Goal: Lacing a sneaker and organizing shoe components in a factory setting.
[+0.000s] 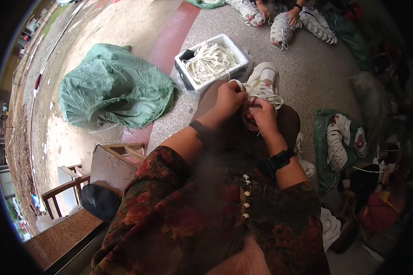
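Over my knees, both my hands are closed and close together at a white and beige sneaker [264, 77] with loose white laces [270, 97]. My left hand [229, 100] pinches a white shoelace, part of which loops above its fingers. Just to the right, my right hand [264, 114] has its fingers bent in a pinch at the lacing, with a lace end hanging below. The fingers hide most of the sneaker's near part. Beyond my left hand stands a white foam box [182, 73] heaped with white shoelaces [211, 62].
A green sack [114, 87] slumps on the floor at left, with a wooden stool [110, 167] nearer me. At right, another green sack [323, 151] carries strung white shoes [338, 142]. Another person's hands [293, 16] touch bundled white shoes [281, 32] at the far right.
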Available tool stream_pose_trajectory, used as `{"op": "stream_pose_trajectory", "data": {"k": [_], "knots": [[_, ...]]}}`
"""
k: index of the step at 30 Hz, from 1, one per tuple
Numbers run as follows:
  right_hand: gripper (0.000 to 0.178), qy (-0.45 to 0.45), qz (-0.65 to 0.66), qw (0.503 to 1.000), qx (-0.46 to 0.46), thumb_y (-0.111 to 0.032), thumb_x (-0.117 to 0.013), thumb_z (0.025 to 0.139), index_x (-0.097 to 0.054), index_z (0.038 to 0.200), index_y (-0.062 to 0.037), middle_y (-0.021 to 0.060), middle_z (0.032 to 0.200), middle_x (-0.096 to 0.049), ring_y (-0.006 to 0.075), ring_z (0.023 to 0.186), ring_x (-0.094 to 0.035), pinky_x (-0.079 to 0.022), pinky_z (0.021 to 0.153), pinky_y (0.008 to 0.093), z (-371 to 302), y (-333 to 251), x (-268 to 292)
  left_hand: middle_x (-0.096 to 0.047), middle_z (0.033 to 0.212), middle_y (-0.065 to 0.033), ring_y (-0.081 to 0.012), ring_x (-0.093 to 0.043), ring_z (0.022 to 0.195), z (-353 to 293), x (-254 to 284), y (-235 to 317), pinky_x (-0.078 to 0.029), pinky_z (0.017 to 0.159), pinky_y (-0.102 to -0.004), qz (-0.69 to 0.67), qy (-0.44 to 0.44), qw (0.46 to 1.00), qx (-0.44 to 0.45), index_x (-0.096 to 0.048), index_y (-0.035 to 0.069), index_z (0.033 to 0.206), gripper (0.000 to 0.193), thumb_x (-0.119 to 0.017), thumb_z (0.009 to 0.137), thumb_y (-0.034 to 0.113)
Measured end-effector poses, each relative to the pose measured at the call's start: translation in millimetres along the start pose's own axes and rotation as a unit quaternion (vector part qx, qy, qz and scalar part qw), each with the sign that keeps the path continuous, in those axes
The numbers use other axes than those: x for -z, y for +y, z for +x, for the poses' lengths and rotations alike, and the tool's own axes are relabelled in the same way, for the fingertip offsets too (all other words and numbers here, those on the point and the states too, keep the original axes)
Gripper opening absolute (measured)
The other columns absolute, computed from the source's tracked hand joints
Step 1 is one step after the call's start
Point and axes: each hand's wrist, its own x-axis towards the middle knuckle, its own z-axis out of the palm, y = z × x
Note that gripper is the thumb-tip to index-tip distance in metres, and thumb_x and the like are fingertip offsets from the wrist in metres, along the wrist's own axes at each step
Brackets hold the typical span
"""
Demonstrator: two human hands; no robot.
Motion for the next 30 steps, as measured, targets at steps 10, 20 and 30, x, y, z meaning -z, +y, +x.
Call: {"op": "stream_pose_trajectory", "data": {"k": [10, 20, 30], "knots": [[0.020, 0.056, -0.002, 0.995, 0.077, -0.005, -0.061, 0.069, -0.064, 0.088, -0.0019, 0.0111, 0.075, -0.065, 0.0202, 0.067, -0.064, -0.050, 0.067, 0.0325, 9, 25, -1, -0.065, 0.067, -0.0107, -0.0169, -0.063, 0.063, -3, -5, 12, -0.049, 0.060, -0.0300, 0.022, 0.036, 0.999, 0.006, -0.064, 0.000, 0.075, 0.010, -0.066, 0.070, 0.007], [0.025, 0.044, 0.026, 0.997, 0.056, -0.003, -0.060, 0.068, -0.063, 0.093, -0.0013, 0.0129, 0.076, -0.065, 0.0210, 0.067, -0.064, -0.050, 0.067, 0.0325, 6, 22, 0, -0.063, 0.069, -0.0186, -0.0297, -0.064, 0.065, -7, -5, 21, -0.049, 0.061, -0.0370, 0.122, 0.018, 0.992, -0.041, -0.065, -0.001, 0.075, 0.016, -0.067, 0.069, 0.013], [0.021, 0.039, -0.038, 0.998, 0.017, -0.008, -0.059, 0.074, -0.065, 0.093, -0.0011, 0.0156, 0.082, -0.067, 0.0272, 0.077, -0.065, -0.049, 0.071, 0.0360, 19, 18, 3, -0.060, 0.068, -0.0177, -0.0374, -0.060, 0.065, -13, -14, 11, -0.048, 0.061, -0.0448, 0.293, -0.030, 0.928, -0.229, -0.059, 0.002, 0.070, 0.017, -0.064, 0.073, 0.019]]}}
